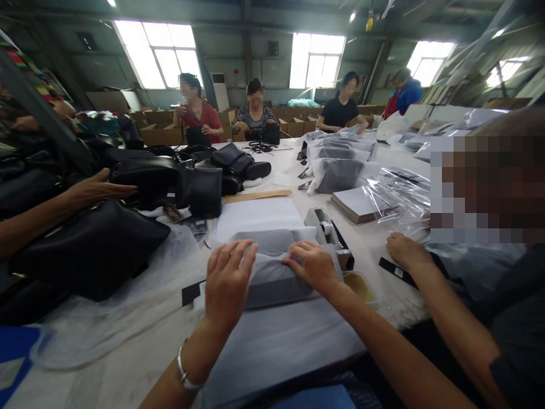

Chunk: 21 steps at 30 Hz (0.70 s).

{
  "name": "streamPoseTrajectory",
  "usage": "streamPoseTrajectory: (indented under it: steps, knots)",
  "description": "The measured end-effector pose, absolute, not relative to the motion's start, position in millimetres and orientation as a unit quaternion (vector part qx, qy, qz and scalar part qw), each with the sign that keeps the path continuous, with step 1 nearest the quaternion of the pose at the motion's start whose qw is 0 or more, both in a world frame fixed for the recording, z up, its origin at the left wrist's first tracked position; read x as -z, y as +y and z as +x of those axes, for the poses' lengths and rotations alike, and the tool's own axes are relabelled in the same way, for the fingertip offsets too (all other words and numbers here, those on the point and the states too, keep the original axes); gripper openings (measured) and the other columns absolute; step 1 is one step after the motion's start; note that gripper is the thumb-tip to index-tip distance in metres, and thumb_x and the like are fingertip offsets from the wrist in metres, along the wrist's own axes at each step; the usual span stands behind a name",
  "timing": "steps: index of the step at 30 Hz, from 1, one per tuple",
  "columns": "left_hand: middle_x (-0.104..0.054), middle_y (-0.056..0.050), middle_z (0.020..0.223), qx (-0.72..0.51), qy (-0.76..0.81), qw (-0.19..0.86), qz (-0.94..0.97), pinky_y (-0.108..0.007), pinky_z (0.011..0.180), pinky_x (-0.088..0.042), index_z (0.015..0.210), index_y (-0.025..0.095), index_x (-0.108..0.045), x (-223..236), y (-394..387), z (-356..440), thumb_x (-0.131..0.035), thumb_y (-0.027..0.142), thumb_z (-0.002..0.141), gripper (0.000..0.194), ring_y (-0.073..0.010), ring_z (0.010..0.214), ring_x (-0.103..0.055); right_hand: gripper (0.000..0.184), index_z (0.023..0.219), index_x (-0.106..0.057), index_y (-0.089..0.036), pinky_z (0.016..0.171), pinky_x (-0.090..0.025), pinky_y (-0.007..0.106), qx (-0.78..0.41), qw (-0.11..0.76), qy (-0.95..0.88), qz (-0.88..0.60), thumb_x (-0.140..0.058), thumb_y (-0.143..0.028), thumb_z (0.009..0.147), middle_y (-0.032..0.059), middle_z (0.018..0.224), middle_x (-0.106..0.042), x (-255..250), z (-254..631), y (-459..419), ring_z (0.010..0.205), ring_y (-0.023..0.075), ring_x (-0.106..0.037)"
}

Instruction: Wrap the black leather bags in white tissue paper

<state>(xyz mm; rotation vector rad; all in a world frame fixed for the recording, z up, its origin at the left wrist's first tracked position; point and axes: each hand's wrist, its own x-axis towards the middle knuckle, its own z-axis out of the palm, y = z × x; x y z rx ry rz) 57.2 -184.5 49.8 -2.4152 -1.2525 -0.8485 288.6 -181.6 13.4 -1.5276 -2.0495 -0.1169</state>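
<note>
Tissue paper (270, 266), white, lies over one dark bundle (279, 291) directly in front of the person, on a white worktable (123, 369). Right hand (314, 267): thumb and fingertips pinch one fold of the paper at the bundle's middle. Left hand (227, 278): fingers extended and nearly together at the bundle's left end; whether they press on it, I cannot tell from here. One silver bracelet (183, 369) encircles the left wrist.

Adjacent items: one tape dispenser (326, 227) just beyond the right hand; one shallow container (360, 286) with yellow contents, beside the right forearm; one white sheet stack (259, 216) behind the bundle. Farther right stands one pile of boards (355, 203), with clear film (400, 190) overlapping it. Behind the pile, at least three wrapped bags (340, 175) form a row.

To the left, black bags (89, 244) overlap, too crowded to count; one co-worker's hand (100, 184) extends above the nearest. At right, one co-worker's hand (406, 251) is near one black strip (398, 272). Four people (344, 105) occupy the far side.
</note>
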Motion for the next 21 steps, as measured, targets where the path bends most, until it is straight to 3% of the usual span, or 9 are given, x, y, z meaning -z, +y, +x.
streamPoseTrajectory:
  steps: [5, 8, 13, 17, 21]
  knots:
    - [-0.073, -0.007, 0.112, 0.286, -0.292, 0.069, -0.910, -0.035, 0.079, -0.056, 0.116, 0.021, -0.065, -25, -238, 89, -0.043, 0.017, 0.098, 0.029, -0.0205, 0.095, -0.067, 0.017, 0.081, -0.062, -0.024, 0.076, -0.044, 0.030, 0.043, 0.275, -0.764, -0.583, -0.069, -0.038, 0.087, 0.0007, 0.088, -0.070, -14, 288, -181, 0.088, 0.0194, -0.062]
    - [-0.072, -0.008, 0.115, 0.286, -0.293, 0.042, -0.912, -0.036, 0.088, -0.057, 0.113, 0.017, -0.065, 1, -234, 96, -0.045, 0.014, 0.097, 0.027, -0.0208, 0.103, -0.068, 0.017, 0.080, -0.063, -0.023, 0.075, -0.044, 0.029, 0.043, 0.273, -0.761, -0.587, -0.070, -0.038, 0.086, 0.0008, 0.088, -0.070, -15, 288, -180, 0.087, 0.0192, -0.062]
    - [-0.059, -0.010, 0.137, 0.271, -0.347, 0.081, -0.894, -0.047, 0.107, -0.048, 0.127, 0.014, -0.059, 19, -197, 80, -0.046, 0.014, 0.096, 0.033, -0.0269, 0.130, -0.053, 0.018, 0.080, -0.063, -0.024, 0.074, -0.043, 0.029, 0.032, 0.265, -0.769, -0.580, -0.069, -0.039, 0.087, 0.0002, 0.086, -0.069, -16, 290, -177, 0.085, 0.0182, -0.062]
    - [-0.050, -0.011, 0.146, 0.250, -0.384, 0.073, -0.886, -0.044, 0.106, -0.050, 0.135, 0.015, -0.053, 12, -179, 64, -0.045, 0.025, 0.098, 0.039, -0.0270, 0.138, -0.043, 0.021, 0.079, -0.063, -0.024, 0.074, -0.042, 0.028, 0.007, 0.267, -0.775, -0.573, -0.070, -0.043, 0.085, -0.0006, 0.087, -0.070, -20, 295, -172, 0.084, 0.0178, -0.063]
    - [-0.039, -0.012, 0.153, 0.217, -0.389, 0.068, -0.893, -0.050, 0.111, -0.042, 0.142, 0.017, -0.046, 6, -165, 49, -0.047, 0.036, 0.098, 0.049, -0.0290, 0.142, -0.036, 0.020, 0.081, -0.064, -0.025, 0.079, -0.045, 0.029, -0.014, 0.288, -0.773, -0.565, -0.072, -0.043, 0.082, -0.0003, 0.089, -0.071, -21, 301, -163, 0.084, 0.0183, -0.065]
